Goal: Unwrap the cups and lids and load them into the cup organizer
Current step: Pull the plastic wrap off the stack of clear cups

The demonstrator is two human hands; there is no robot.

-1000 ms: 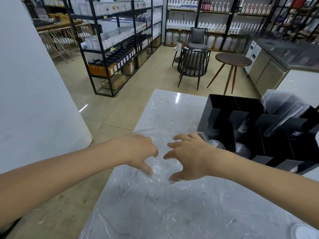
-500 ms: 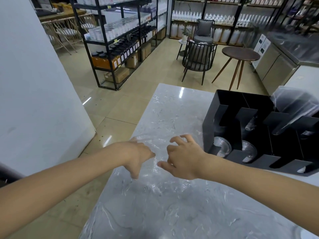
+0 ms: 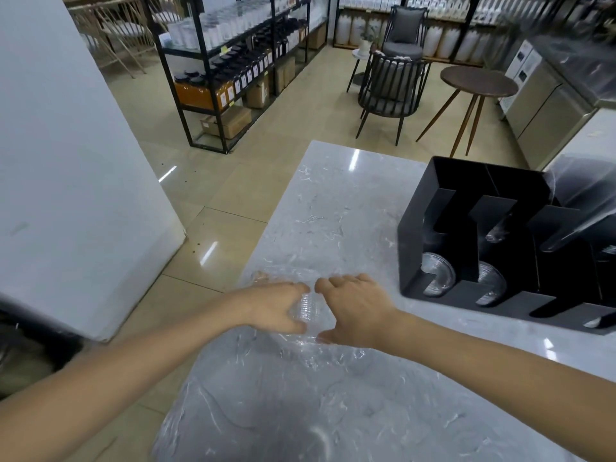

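A clear plastic-wrapped stack of cups or lids (image 3: 308, 310) lies on the grey marble counter (image 3: 333, 208), near its left edge. My left hand (image 3: 276, 306) and my right hand (image 3: 353, 310) grip it from either side, fingers curled on the wrapper. The loose clear wrap (image 3: 266, 395) spreads toward me over the counter. To the right stands the black cup organizer (image 3: 420, 208) with clear cups (image 3: 436, 278) lying in its slots. A wrapped sleeve of cups (image 3: 580, 208) leans out of its right side.
The counter's left edge drops to a tiled floor beside a white pillar (image 3: 66, 161). Beyond stand black shelving (image 3: 233, 61) with bottles, a dark chair (image 3: 390, 91) and a round wooden table (image 3: 476, 81). A steel cabinet (image 3: 550, 101) is at the far right.
My hands have come closer together and closed around the wrapped stack. The view has tilted down, so the organizer and counter sit lower in frame.
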